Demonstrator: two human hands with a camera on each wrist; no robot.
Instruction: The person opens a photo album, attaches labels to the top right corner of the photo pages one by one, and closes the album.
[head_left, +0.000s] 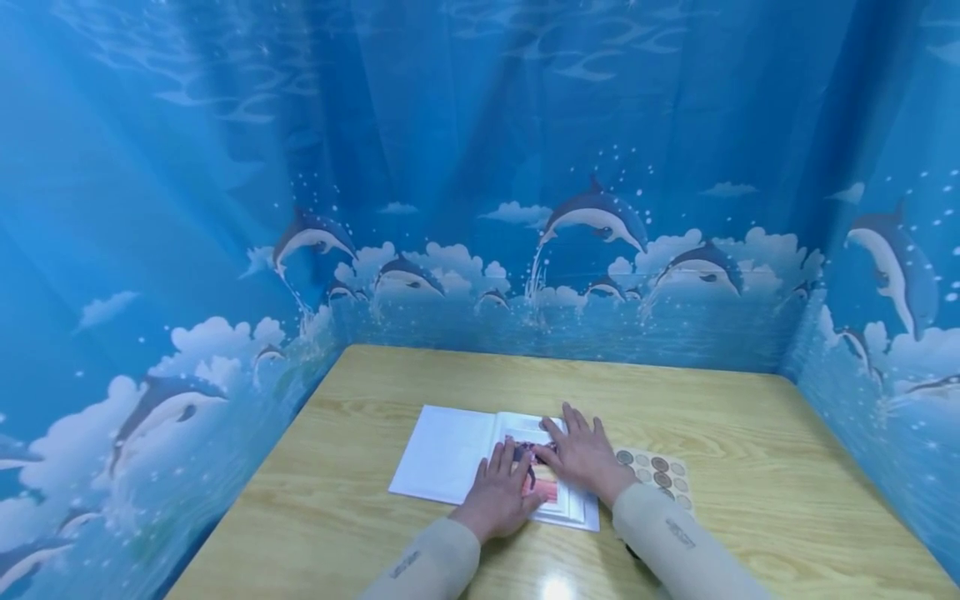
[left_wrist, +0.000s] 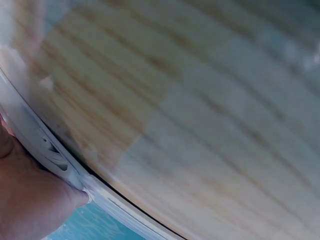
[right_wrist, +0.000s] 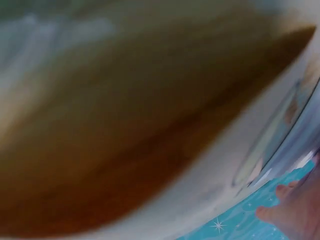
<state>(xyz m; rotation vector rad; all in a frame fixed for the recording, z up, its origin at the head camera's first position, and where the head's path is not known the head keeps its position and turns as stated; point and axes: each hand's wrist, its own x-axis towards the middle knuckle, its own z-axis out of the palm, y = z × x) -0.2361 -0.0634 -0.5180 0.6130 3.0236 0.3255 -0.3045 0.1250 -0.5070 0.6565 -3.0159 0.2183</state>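
Observation:
An open white book or album [head_left: 442,454] lies on the wooden table, its left page blank. On its right page is a picture with pink and dark parts [head_left: 551,490], partly covered by both hands. The left hand [head_left: 501,498] rests flat on the lower left of that picture, fingers extended. Spread fingers of the right hand [head_left: 585,454] lie over the page's upper right side. In the left wrist view the left hand [left_wrist: 30,200] shows at a white edge; the right wrist view shows the right hand [right_wrist: 295,212] at lower right.
A sheet of round coin-like stickers [head_left: 678,482] lies right of the album, partly under the right forearm. A small dark object, mostly hidden, is beneath the right sleeve. Blue dolphin-print curtains [head_left: 480,167] surround the wooden table [head_left: 322,500].

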